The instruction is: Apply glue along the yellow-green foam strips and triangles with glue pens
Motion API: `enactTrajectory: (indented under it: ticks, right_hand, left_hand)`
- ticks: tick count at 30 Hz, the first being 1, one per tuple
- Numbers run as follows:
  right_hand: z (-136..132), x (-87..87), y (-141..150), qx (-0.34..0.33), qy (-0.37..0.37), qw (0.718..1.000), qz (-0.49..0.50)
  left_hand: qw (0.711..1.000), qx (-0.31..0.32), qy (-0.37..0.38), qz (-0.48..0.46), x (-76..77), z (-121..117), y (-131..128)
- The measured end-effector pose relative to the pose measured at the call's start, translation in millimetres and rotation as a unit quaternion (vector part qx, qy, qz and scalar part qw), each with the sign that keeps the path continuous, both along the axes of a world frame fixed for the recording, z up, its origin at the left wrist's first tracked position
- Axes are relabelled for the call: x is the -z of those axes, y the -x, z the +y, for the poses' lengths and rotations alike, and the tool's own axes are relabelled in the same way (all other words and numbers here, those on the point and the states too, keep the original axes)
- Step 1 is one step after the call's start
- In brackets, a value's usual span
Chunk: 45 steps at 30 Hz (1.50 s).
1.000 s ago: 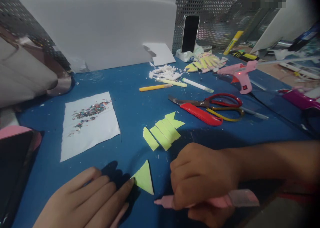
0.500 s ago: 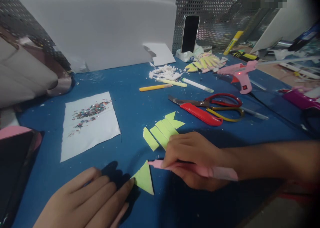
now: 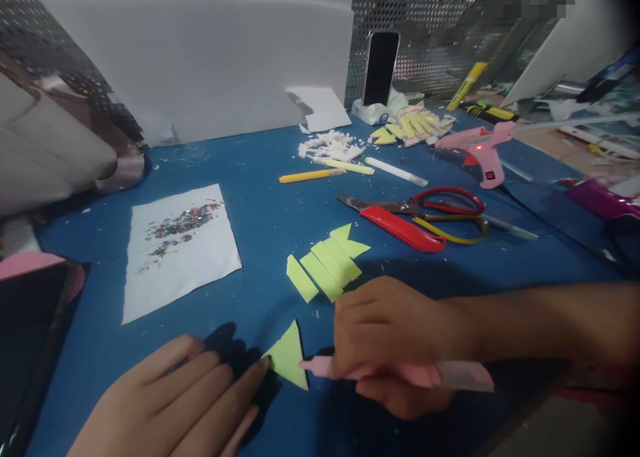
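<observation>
A yellow-green foam triangle [image 3: 289, 357] lies on the blue table [image 3: 260, 210] near the front. My left hand [image 3: 175, 403] lies flat with fingers stretched out, one fingertip pressing the triangle's left corner. My right hand [image 3: 390, 337] is closed around a pink craft knife [image 3: 400, 374], whose tip meets the triangle's right edge near its lower corner. Just behind sits a row of cut yellow-green foam strips [image 3: 327, 262].
Red-handled scissors [image 3: 425, 215] and a red cutter lie behind. A pink glue gun [image 3: 477, 147], pens, white scraps, a propped phone [image 3: 380, 67] stand farther back. White paper with glitter [image 3: 175, 243] lies left; a dark tablet [image 3: 30, 337] at the far left edge.
My right hand swung the pink knife up to the triangle's top half a second ago, then drew it down along the right edge. The left hand stayed put.
</observation>
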State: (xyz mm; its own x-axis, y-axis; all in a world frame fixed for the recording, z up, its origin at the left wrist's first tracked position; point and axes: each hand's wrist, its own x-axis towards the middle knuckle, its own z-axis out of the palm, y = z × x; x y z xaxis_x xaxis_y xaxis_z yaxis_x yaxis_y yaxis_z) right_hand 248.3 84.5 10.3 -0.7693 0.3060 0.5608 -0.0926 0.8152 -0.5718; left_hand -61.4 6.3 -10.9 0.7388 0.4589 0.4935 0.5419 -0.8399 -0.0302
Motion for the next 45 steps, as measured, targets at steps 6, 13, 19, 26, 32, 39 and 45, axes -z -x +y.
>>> enactTrajectory:
  ticks: [6,13,19,26,32,39,45]
  right_hand:
    - [-0.2,2.5,1.1,0.021,0.005,1.000,-0.010]
    - [-2.3,3.4,1.3,0.018,-0.006,1.000,-0.001]
    - [0.0,5.8,1.3,-0.071,-0.032,0.996,0.031]
    - [-0.2,7.9,3.0,-0.009,-0.018,1.000,0.016]
    - [-0.4,6.7,3.0,-0.026,-0.036,0.998,0.045]
    - [0.1,7.8,3.7,-0.064,-0.052,0.995,0.058]
    - [-0.3,3.0,1.8,0.033,-0.015,0.999,0.016]
  left_hand:
    - [1.000,-0.005,0.002,-0.004,2.0,-0.3,0.1]
    - [1.000,-0.001,0.001,-0.001,-0.9,-0.5,0.8]
    - [1.000,0.010,-0.003,-0.001,-0.6,1.7,-2.1]
    - [1.000,0.007,0.002,0.010,0.7,0.8,1.4]
    - [1.000,-0.006,0.005,-0.004,0.4,0.2,-0.4]
    - [1.000,-0.005,0.002,0.019,-0.8,-0.4,-0.3]
    - [1.000,-0.006,-0.003,-0.001,-1.4,-0.7,-2.6]
